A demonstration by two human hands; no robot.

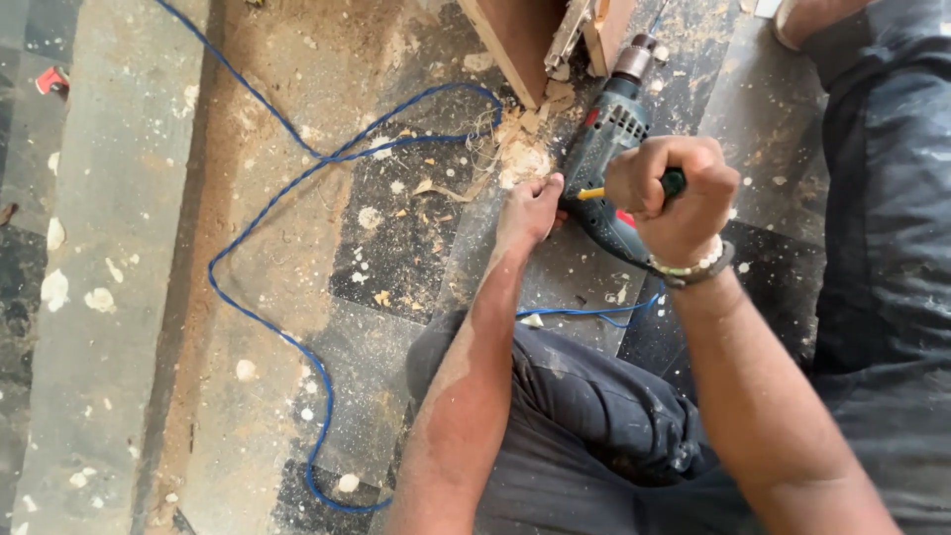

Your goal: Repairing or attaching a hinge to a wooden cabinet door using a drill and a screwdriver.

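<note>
A teal corded power drill [606,139] lies on the dusty tiled floor, its chuck [636,56] pointing toward a wooden piece [515,35] at the top. My left hand [530,206] presses on the drill's handle end from the left side. My right hand [672,193] is closed around a screwdriver with a green handle [674,182] and a yellow collar [591,194], its tip directed at the drill body. A beaded bracelet circles my right wrist.
A blue power cable [260,233] loops over the floor to the left and runs under my arm. Sawdust and wood shavings [520,149] are piled near the wooden piece. My knees in dark trousers [584,416] fill the lower frame.
</note>
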